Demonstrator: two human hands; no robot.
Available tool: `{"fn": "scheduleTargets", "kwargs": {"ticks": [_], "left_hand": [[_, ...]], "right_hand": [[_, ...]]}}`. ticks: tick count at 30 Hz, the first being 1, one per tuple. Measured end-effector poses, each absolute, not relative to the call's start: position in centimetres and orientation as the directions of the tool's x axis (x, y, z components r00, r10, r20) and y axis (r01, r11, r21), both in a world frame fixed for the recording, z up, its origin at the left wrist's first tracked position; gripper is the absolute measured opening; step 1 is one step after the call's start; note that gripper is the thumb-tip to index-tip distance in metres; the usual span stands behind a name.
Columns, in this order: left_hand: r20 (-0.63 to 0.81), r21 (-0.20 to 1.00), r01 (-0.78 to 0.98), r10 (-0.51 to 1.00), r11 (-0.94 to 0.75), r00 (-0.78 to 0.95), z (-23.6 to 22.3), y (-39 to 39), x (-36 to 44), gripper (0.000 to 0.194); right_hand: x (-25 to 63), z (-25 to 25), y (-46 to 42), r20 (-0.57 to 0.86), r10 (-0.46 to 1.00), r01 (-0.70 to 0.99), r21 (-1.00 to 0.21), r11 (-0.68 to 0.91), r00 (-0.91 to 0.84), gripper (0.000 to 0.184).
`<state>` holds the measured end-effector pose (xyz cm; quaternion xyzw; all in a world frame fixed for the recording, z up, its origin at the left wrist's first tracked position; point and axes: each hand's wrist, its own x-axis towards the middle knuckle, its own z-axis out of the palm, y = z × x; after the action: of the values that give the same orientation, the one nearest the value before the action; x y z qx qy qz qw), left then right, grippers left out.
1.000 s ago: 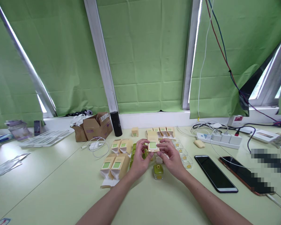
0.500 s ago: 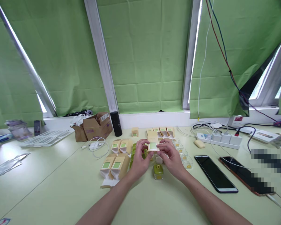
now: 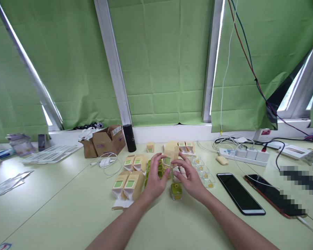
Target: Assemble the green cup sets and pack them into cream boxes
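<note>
A small beige cardboard box (image 3: pixel 171 151) with a green square on its front is held up between both hands and leans a little sideways. My left hand (image 3: pixel 156 173) grips its left side, fingers over the edge and thumb low. On the other side, my right hand (image 3: pixel 190 175) has its fingers on the right edge, thumb near a white flap below. Just under the hands stands a small clear jar with a green lid (image 3: pixel 176 191). Several green lids (image 3: pixel 160 170) lie partly hidden behind my left hand. Clear cups with yellow centres (image 3: pixel 205 173) sit right of my right hand.
Beige boxes with open flaps (image 3: pixel 130 182) stand at the left, others (image 3: pixel 186 147) farther back. A carton (image 3: pixel 109 140) and a black cylinder (image 3: pixel 129 138) are by the wall. On the right lie a phone (image 3: pixel 240 192), a second phone (image 3: pixel 272 194) and a power strip (image 3: pixel 245 155) with cables.
The box in my hands has turned and tilted, and a white flap now shows beneath it. My right fingers have shifted along its edge. The jar has not moved.
</note>
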<state>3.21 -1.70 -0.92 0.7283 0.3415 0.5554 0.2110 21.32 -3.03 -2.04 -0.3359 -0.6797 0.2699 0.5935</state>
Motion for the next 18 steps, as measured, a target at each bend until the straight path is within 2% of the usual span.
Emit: {"fn": "scheduleTargets", "kwargs": {"ticks": [5,18], "left_hand": [[0.68,0.667,0.307,0.723,-0.679,0.121,-1.0,-1.6,3.1,0.038],[0.547,0.795,0.317,0.837,-0.517,-0.006,0.5,-1.3,3.2,0.042]], "right_hand": [[21.2,-1.7,-3.6,0.65,0.757,0.164,-0.741,0.651,-0.067,0.028],[21.0,-1.4,-4.2,0.768,0.619,0.252,-0.573,0.78,-0.168,0.04]]}}
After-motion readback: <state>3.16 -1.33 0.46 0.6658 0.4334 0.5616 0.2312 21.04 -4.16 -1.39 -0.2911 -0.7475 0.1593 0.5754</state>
